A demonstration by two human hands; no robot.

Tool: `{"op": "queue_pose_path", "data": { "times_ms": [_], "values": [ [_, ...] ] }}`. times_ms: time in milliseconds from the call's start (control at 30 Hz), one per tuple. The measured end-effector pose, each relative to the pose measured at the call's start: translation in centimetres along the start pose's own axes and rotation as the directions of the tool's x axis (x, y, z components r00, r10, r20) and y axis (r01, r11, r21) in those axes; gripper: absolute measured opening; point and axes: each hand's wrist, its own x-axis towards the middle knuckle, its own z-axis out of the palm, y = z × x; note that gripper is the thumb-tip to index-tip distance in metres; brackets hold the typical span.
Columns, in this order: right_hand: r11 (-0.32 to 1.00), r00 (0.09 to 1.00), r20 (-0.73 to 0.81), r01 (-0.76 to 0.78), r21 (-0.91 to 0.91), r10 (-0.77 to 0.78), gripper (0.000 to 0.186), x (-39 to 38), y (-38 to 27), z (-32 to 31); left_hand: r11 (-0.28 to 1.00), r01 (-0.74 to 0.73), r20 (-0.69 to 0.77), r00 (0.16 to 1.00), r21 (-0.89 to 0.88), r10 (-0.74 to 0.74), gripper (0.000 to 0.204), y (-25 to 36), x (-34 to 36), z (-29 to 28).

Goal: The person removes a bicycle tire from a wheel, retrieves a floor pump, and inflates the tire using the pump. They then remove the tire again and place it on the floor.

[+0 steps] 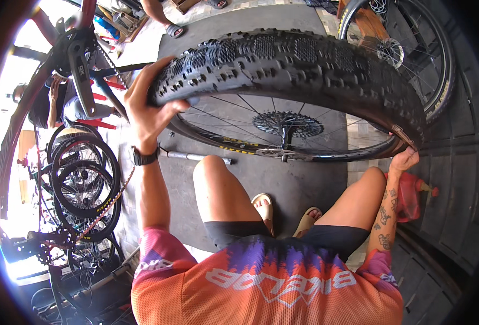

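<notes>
A bicycle wheel with a knobbly black tyre (pixel 282 51) is held up in front of me, above my knees. Its cassette (pixel 291 125) and brake disc show at the hub, framed by thin black spokes. My left hand (pixel 151 100) wraps round the tyre's left side, fingers over the tread and thumb on the inner side. On the right, my right hand (pixel 404 160) is closed on the tyre's lower edge near the rim (pixel 326 157). What lies under those right fingertips is mostly hidden.
A bike frame with a crank (pixel 79 70) hangs at the upper left. Several wheels (pixel 85 179) stand below it. A metal tube-like tool (pixel 196 157) lies on the dark mat (pixel 282 187). Another wheel (pixel 448 81) leans at the upper right, and a red bag (pixel 409 200) lies nearby. Other people are around.
</notes>
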Motion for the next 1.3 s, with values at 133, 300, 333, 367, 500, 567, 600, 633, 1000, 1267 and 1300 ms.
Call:
{"op": "queue_pose_path", "data": {
  "times_ms": [133, 300, 333, 367, 500, 567, 600, 633, 1000, 1267, 1300],
  "values": [
    [0.997, 0.998, 0.000, -0.058, 0.053, 0.058, 0.088, 0.3, -1.8, 0.6, 0.998, -0.013, 0.026, 1.000, -0.060, 0.014, 0.052, 1.8, 3.3, -0.1],
    [0.992, 0.996, 0.022, -0.092, 0.085, 0.090, 0.088, 0.1, -2.5, 0.1, 0.995, 0.088, 0.149, 0.986, -0.047, -0.080, 0.052, 3.7, 4.0, -1.2],
    [0.997, 0.998, 0.001, -0.071, 0.036, 0.071, 0.088, 0.1, -2.6, -0.1, 0.997, 0.068, 0.173, 0.983, -0.045, -0.059, 0.054, 4.4, 4.4, -1.4],
    [0.995, 0.997, -0.030, -0.074, 0.061, 0.076, 0.087, 0.2, -2.9, -0.1, 0.996, 0.060, 0.163, 0.985, -0.061, -0.049, 0.059, 5.5, 4.5, -1.4],
    [0.976, 0.995, 0.089, -0.069, 0.206, 0.052, 0.084, 0.8, -4.4, 0.0, 0.979, -0.197, 0.126, 0.974, 0.050, 0.190, 0.073, 9.5, 6.1, 0.4],
    [0.995, 1.000, 0.013, 0.016, 0.096, -0.018, 0.083, 1.1, -5.2, 0.1, 0.971, -0.185, 0.115, 0.979, 0.150, 0.169, 0.064, 10.6, 7.1, 1.3],
    [0.996, 1.000, 0.015, 0.008, 0.084, -0.009, 0.083, 1.1, -5.5, 0.2, 0.973, -0.190, 0.107, 0.979, 0.134, 0.176, 0.062, 10.9, 7.8, 1.7],
    [0.996, 0.999, 0.032, -0.004, 0.085, 0.002, 0.083, 1.2, -5.7, 0.1, 0.983, -0.115, 0.150, 0.984, 0.146, 0.093, 0.061, 11.3, 8.1, 1.8],
    [0.970, 0.977, 0.192, -0.132, 0.206, 0.092, 0.082, 1.3, -7.2, 0.3, 0.865, -0.456, 0.269, 0.877, 0.209, 0.397, 0.058, 18.6, 11.1, 4.4],
    [0.962, 0.980, 0.173, -0.136, 0.235, 0.097, 0.084, 2.1, -8.9, 0.1, 0.828, -0.524, 0.332, 0.831, 0.198, 0.446, 0.057, 19.0, 12.7, 6.0],
    [0.962, 0.978, 0.188, -0.139, 0.236, 0.095, 0.084, 2.2, -8.9, 0.1, 0.842, -0.503, 0.385, 0.829, 0.198, 0.404, 0.059, 19.1, 13.0, 5.9]
  ]
}}
